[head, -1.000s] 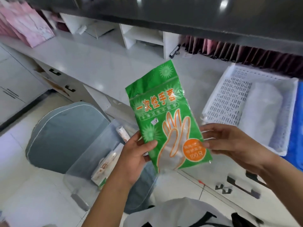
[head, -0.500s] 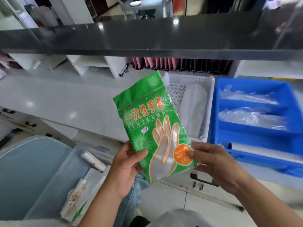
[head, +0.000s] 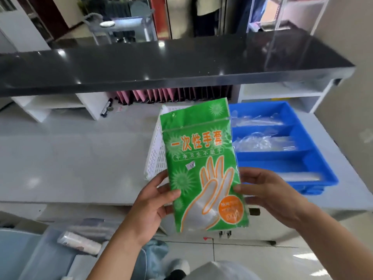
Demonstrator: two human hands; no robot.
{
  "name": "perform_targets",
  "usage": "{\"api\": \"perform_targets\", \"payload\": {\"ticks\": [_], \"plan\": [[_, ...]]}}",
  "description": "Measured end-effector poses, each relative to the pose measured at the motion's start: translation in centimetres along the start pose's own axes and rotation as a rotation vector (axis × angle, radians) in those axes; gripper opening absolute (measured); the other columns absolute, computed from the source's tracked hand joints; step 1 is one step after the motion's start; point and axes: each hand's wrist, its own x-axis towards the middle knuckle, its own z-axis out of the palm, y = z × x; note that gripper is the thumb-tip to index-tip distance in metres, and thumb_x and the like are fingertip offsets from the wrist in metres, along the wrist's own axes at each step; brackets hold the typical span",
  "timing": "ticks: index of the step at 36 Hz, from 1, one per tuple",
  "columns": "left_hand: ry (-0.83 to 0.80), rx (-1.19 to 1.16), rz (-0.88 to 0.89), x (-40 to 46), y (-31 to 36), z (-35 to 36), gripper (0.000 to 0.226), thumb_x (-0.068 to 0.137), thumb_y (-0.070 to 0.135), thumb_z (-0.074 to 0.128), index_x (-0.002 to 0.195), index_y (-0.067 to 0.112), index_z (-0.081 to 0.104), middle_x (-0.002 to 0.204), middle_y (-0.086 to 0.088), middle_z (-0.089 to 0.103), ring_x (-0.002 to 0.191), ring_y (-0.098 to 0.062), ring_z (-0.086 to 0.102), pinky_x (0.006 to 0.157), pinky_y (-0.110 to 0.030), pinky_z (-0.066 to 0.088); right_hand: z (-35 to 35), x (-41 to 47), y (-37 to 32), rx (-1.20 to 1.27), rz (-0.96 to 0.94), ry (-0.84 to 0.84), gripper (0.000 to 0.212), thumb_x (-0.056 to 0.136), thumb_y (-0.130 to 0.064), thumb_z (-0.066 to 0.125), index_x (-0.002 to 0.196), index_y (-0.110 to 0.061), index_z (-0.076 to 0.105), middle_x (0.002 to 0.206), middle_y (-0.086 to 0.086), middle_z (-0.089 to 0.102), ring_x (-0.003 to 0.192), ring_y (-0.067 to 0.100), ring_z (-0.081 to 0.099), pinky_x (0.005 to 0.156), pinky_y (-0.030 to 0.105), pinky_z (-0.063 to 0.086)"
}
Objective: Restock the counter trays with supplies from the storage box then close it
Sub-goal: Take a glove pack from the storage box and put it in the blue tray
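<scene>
A green packet of disposable gloves (head: 199, 158) stands upright in front of me, above the counter's front edge. My left hand (head: 155, 203) grips its lower left edge, thumb on the front. My right hand (head: 266, 193) pinches its lower right edge. Behind the packet a white perforated tray (head: 155, 156) sits on the counter, mostly hidden. To its right is a blue divided tray (head: 302, 158) with clear plastic bags in its far compartments. The clear storage box (head: 50, 245) stands open at the lower left with a wrapped roll (head: 80, 242) inside.
A black upper counter ledge (head: 161, 65) overhangs the white worktop (head: 70, 158). Pink folders (head: 171, 93) and a marker (head: 107, 108) lie under the ledge. Drawer handles show below the worktop's front edge. A blue-grey chair (head: 12, 255) is at the far lower left.
The view has swung right and up toward the counter. The packet, held in both hands, has turned more upright and now sits in front of the white tray.
</scene>
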Motion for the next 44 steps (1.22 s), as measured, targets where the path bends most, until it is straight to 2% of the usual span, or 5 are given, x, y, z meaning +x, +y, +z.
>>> {"api": "perform_targets", "payload": {"ticks": [18,24,32,37,44], "plan": [[-0.328,0.002,-0.057,5.8,2.6,-4.4,0.066,0.074,0.017,0.083,0.135,0.024,0.057,0.127,-0.021,0.065,0.115,-0.038,0.063,0.083,-0.035,0.057,3.6,2.2,-3.4,-0.047,-0.058,0.267,0.033,0.068,-0.016,0.078,0.098,-0.004,0.076,0.103,0.019,0.075,0.093,0.034,0.072,0.081,0.044,0.06],[-0.363,0.048,0.047,9.2,3.6,-0.5,0.057,0.076,0.014,0.077,0.131,0.019,0.061,0.13,-0.015,0.064,0.118,-0.034,0.062,0.089,-0.036,0.055,0.8,1.8,-7.1,-0.206,-0.16,0.411,0.044,0.058,-0.032,0.084,0.095,-0.01,0.078,0.102,0.019,0.075,0.1,0.044,0.068,0.096,0.065,0.047],[-0.267,0.015,0.142,15.4,4.0,7.2,0.05,0.078,0.009,0.074,0.125,0.024,0.065,0.122,-0.013,0.069,0.113,-0.029,0.066,0.087,-0.03,0.055,-7.7,3.3,-12.7,-0.301,-0.301,0.407,0.031,0.066,-0.02,0.082,0.096,-0.011,0.078,0.098,0.02,0.075,0.086,0.035,0.069,0.087,0.061,0.051],[-0.104,0.072,0.132,19.3,2.6,12.8,0.049,0.081,0.007,0.07,0.128,0.017,0.061,0.119,-0.012,0.069,0.109,-0.023,0.066,0.096,-0.038,0.054,-14.4,5.0,-15.3,-0.513,-0.406,0.407,0.025,0.076,-0.005,0.079,0.084,-0.028,0.081,0.08,0.002,0.079,0.072,0.017,0.075,0.063,0.022,0.057],[0.177,0.208,0.082,22.7,-1.2,16.9,0.035,0.087,0.0,0.067,0.114,0.021,0.066,0.112,-0.009,0.072,0.104,-0.029,0.067,0.089,-0.041,0.05,-22.7,8.2,-18.7,-1.259,-0.491,0.461,0.018,0.079,-0.021,0.078,0.096,-0.026,0.079,0.087,0.0,0.076,0.076,0.02,0.069,0.072,0.037,0.055]]}}
